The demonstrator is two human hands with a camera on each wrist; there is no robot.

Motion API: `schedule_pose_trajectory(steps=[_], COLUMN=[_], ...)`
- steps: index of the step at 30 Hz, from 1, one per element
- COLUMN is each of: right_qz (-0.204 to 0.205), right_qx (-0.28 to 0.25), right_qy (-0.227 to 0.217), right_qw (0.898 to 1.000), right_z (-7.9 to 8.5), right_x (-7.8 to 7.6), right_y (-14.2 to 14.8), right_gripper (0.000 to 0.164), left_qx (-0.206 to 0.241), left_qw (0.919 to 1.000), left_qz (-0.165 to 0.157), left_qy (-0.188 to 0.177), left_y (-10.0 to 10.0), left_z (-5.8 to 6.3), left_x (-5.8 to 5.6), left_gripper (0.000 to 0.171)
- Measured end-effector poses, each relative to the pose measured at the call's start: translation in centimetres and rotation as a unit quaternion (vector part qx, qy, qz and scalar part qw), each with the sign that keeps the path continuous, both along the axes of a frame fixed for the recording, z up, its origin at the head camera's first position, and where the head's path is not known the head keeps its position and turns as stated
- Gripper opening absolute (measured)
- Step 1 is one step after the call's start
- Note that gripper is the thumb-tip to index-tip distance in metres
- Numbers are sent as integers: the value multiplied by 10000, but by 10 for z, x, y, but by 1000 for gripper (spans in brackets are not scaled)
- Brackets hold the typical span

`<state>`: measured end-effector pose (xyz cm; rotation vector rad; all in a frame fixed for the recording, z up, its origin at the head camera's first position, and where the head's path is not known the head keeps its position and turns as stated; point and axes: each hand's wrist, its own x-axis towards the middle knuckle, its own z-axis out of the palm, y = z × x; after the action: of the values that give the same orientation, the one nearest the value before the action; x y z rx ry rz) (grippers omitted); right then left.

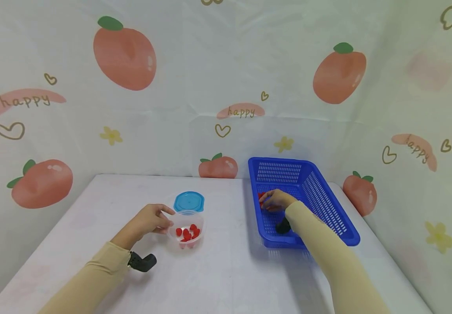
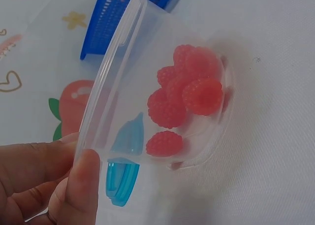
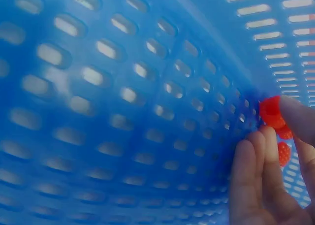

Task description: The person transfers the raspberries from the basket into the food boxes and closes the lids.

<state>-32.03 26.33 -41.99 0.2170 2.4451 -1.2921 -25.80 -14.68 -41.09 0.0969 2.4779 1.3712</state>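
On the left side of the table my left hand [image 1: 153,219] pinches the rim of a clear plastic container [image 2: 133,87] between thumb and fingers. Several red raspberries [image 2: 166,109] lie in its bottom. A blue lid [image 1: 189,201] rests on the table just behind the container. My right hand [image 1: 278,200] reaches down inside a blue basket [image 1: 263,222], near its left wall. In the right wrist view its thumb and a fingertip close on a raspberry [image 3: 271,112]. More raspberries [image 3: 284,153] sit beside and behind those fingers, partly hidden.
The basket's tall slotted walls surround the right hand, and it stands at the right of the white table [image 1: 226,274]. A printed cloth [image 1: 179,87] with fruit drawings hangs behind the table. Black wrist devices [image 1: 142,262] stick out below both hands.
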Motion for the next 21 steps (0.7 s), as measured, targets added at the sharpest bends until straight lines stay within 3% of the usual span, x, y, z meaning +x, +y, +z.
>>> schedule_pose_trajectory(steps=[8,15,21], right_qz=[-20,31,-160], right_qx=[-9,-9,-152], right_qy=[83,86,46], right_qw=[10000,10000,9997], right_z=[0,4,8], right_x=[1,3,1], right_y=[-4,-3,0], right_gripper=[11,15,19], left_qx=[14,-19,-59], left_qw=[10000,10000,10000], left_qz=[14,39,52], left_qy=[19,28,37], left_y=[0,0,1], left_z=[1,1,0], left_x=[1,1,1], left_gripper=[38,39,39])
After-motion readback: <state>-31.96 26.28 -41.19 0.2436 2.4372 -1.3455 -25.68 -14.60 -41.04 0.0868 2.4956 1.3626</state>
